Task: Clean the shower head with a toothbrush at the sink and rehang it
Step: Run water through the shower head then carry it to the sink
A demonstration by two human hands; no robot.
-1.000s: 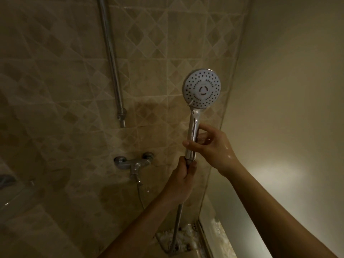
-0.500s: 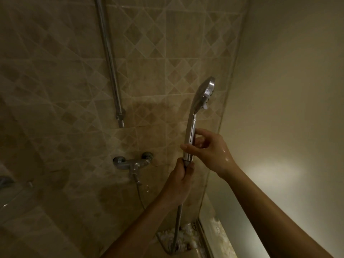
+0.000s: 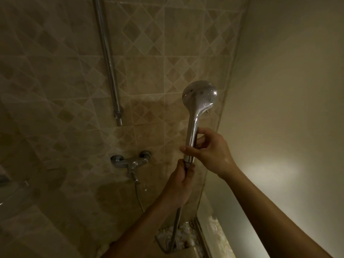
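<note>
The chrome shower head [image 3: 199, 95] stands upright in front of the tiled wall, its shiny back turned toward me and its nozzle face hidden. My right hand [image 3: 210, 151] pinches the lower handle between thumb and fingers. Just below, my left hand [image 3: 181, 181] grips the hose end where it joins the handle. The metal hose [image 3: 176, 228] drops from my left fist toward the floor. No toothbrush or sink is in view.
A chrome riser pipe [image 3: 108, 58] runs down the tiled wall at left and ends above the mixer tap [image 3: 131, 161]. A plain wall fills the right side. A corner rack [image 3: 178, 239] with pale items sits low behind the hose.
The shower head has been turned about its handle: its nozzle face pointed at me, then sideways, and now faces away. Both hands kept their places on handle and hose.
</note>
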